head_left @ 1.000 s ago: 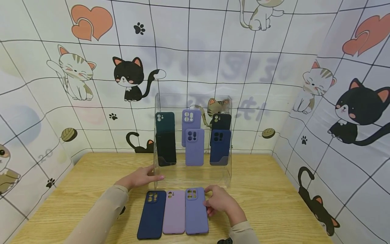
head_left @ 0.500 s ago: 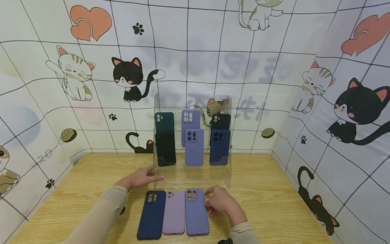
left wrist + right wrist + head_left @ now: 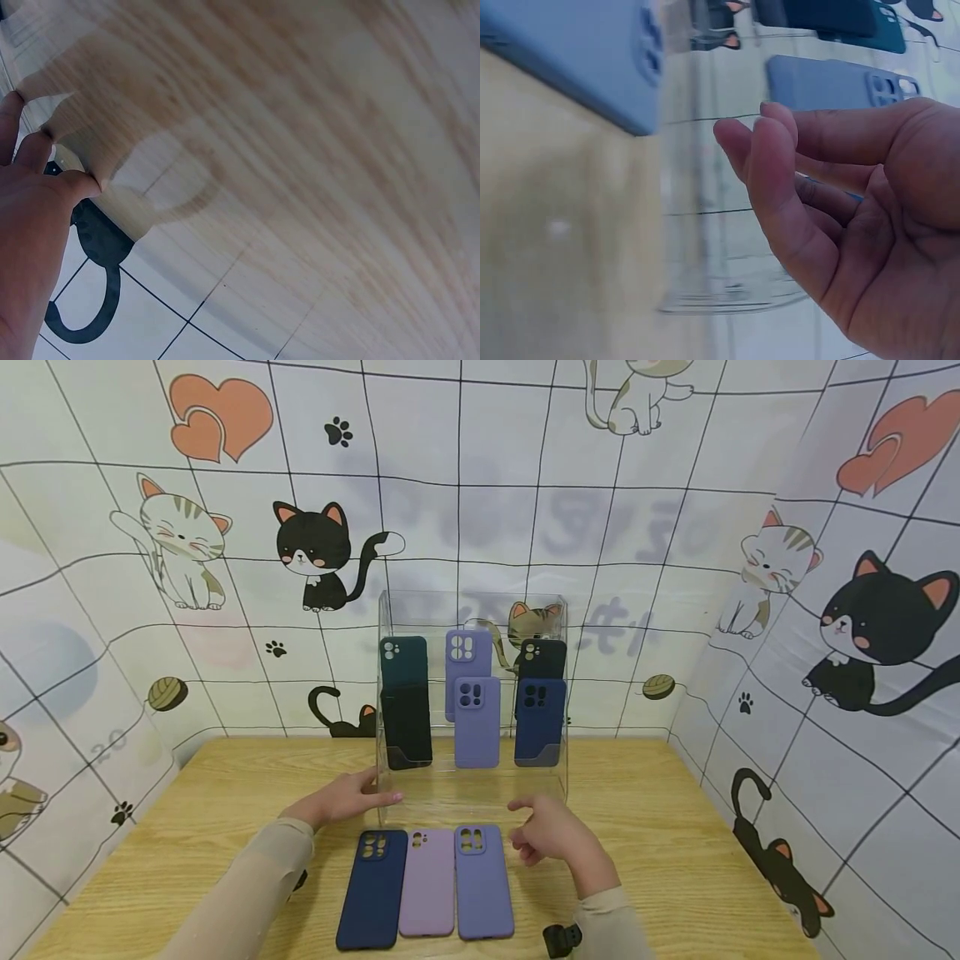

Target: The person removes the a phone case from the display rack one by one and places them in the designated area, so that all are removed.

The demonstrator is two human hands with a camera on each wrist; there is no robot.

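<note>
My left hand (image 3: 342,797) is at the lower left side of a clear acrylic display stand (image 3: 480,789), its thumb reaching across the front edge. In the left wrist view, fingers (image 3: 34,146) of that hand are spread, tips touching a glossy surface. My right hand (image 3: 553,837) hovers empty in front of the stand, fingers loosely bent, just right of a lavender-blue phone case (image 3: 485,893). Left of that case lie a pink-purple phone case (image 3: 428,889) and a dark blue phone case (image 3: 373,893), side by side. In the right wrist view, the right hand (image 3: 840,195) shows nothing between its fingers.
On the stand several phone cases lean in tiers: dark green (image 3: 405,660), black (image 3: 407,727), lavender (image 3: 477,727), dark blue (image 3: 540,727) and others partly hidden behind. A cat-print cloth (image 3: 480,518) hangs behind the wooden table (image 3: 660,843).
My right hand has let go of the lavender-blue case and moved slightly right and up. That case was shifted a little toward me before this. The left hand stays put.
</note>
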